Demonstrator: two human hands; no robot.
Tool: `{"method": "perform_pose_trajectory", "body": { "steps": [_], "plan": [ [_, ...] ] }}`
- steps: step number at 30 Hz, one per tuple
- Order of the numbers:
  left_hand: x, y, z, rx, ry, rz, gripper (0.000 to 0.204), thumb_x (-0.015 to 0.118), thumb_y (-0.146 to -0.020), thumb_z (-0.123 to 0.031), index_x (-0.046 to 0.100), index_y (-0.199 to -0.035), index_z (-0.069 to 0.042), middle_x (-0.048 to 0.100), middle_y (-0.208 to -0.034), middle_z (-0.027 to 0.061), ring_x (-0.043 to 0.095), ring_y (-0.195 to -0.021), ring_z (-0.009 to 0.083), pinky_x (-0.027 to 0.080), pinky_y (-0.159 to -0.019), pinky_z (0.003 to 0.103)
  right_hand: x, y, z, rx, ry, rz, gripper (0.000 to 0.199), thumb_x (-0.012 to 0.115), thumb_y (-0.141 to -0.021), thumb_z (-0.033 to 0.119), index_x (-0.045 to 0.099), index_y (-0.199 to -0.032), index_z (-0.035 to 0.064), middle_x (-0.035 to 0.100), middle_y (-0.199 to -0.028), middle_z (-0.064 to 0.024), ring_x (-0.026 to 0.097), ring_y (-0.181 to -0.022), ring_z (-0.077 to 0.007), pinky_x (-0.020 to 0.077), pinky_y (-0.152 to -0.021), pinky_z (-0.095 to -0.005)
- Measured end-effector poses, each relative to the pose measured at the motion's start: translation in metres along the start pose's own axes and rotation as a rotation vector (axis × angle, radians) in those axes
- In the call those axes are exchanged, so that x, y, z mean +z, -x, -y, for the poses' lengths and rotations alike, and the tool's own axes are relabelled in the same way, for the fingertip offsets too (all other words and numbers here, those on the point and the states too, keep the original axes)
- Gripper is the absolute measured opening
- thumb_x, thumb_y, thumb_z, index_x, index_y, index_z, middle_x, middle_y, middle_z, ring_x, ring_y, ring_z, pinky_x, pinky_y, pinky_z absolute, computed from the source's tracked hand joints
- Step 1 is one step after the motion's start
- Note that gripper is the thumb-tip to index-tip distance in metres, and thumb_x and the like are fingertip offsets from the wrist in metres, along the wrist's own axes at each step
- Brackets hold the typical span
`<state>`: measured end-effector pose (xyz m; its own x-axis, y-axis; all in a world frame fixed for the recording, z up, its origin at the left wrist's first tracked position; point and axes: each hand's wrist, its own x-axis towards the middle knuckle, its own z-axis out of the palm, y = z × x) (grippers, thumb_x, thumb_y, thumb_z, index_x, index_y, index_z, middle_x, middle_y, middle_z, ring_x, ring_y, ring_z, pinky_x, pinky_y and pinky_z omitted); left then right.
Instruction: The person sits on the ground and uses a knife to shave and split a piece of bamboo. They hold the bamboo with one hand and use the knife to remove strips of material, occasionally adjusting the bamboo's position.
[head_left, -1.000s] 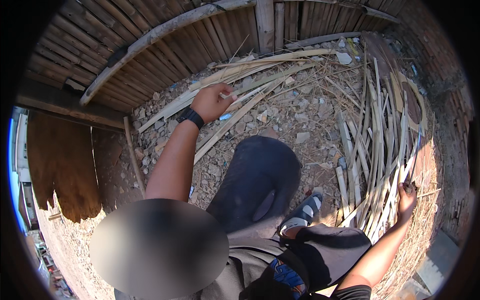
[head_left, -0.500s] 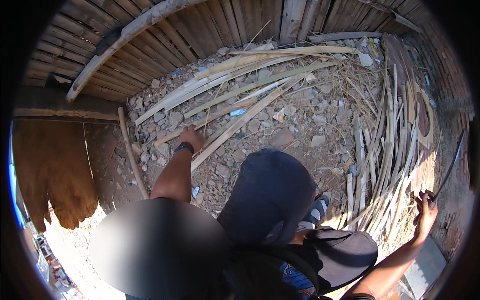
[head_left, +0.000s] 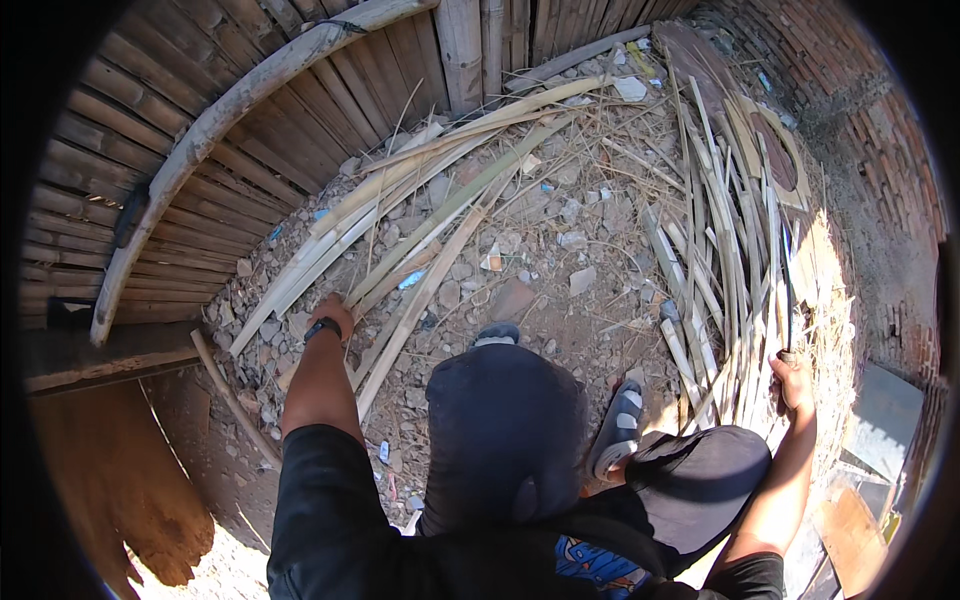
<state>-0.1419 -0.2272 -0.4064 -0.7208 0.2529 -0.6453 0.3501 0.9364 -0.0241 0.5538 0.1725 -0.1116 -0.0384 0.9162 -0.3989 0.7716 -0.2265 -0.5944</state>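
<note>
My left hand [head_left: 335, 311], with a black watch on the wrist, reaches down to the stony ground. Its fingers curl over the near end of a long split bamboo strip [head_left: 420, 290] in the left pile of pale strips [head_left: 440, 200]. My right hand [head_left: 795, 382] is out at the right. It grips the handle of a long, thin, dark curved blade [head_left: 787, 285] that points away from me over a second pile of bamboo strips [head_left: 715, 270]. My knees in dark trousers [head_left: 505, 420] fill the middle, and the left palm is hidden.
A fence of bamboo slats [head_left: 200, 160] with a thick curved pole closes the back and left. At the right stands a brick wall [head_left: 880, 170]. Stones and rubble [head_left: 540, 260] cover the ground. A striped sandal [head_left: 615, 432] shows by my right knee, and boards lie at the lower left.
My left hand has come down along the strips toward their near ends. My right hand has lifted slightly with the dark blade. The view has tilted further down.
</note>
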Motion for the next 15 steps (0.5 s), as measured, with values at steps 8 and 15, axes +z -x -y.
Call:
{"method": "perform_pose_trajectory", "body": {
  "steps": [8, 15],
  "plan": [
    [-0.015, 0.057, -0.002, 0.072, -0.038, -0.222, 0.037, 0.059, -0.093, -0.031, 0.06, -0.122, -0.008, 0.055, -0.136, 0.0222, 0.059, -0.12, 0.0358, 0.049, -0.1, 0.049, 0.014, 0.002, 0.01, -0.027, 0.064, 0.007, 0.021, 0.076, -0.087, 0.021, 0.063, -0.088, 0.0056, 0.055, -0.067, 0.0008, 0.049, -0.055, -0.0111, 0.043, -0.051, -0.0283],
    [-0.089, 0.12, 0.029, 0.349, 0.106, -0.655, 0.033, 0.069, -0.088, -0.033, 0.057, -0.108, -0.01, 0.069, -0.085, 0.0194, 0.068, -0.083, 0.0421, 0.053, -0.073, 0.051, 0.011, -0.004, 0.0, -0.011, -0.104, 0.159, 0.023, 0.076, -0.088, 0.022, 0.063, -0.097, 0.0046, 0.057, -0.071, 0.0004, 0.049, -0.056, -0.0107, 0.0427, -0.051, -0.0291]
  ]
}}
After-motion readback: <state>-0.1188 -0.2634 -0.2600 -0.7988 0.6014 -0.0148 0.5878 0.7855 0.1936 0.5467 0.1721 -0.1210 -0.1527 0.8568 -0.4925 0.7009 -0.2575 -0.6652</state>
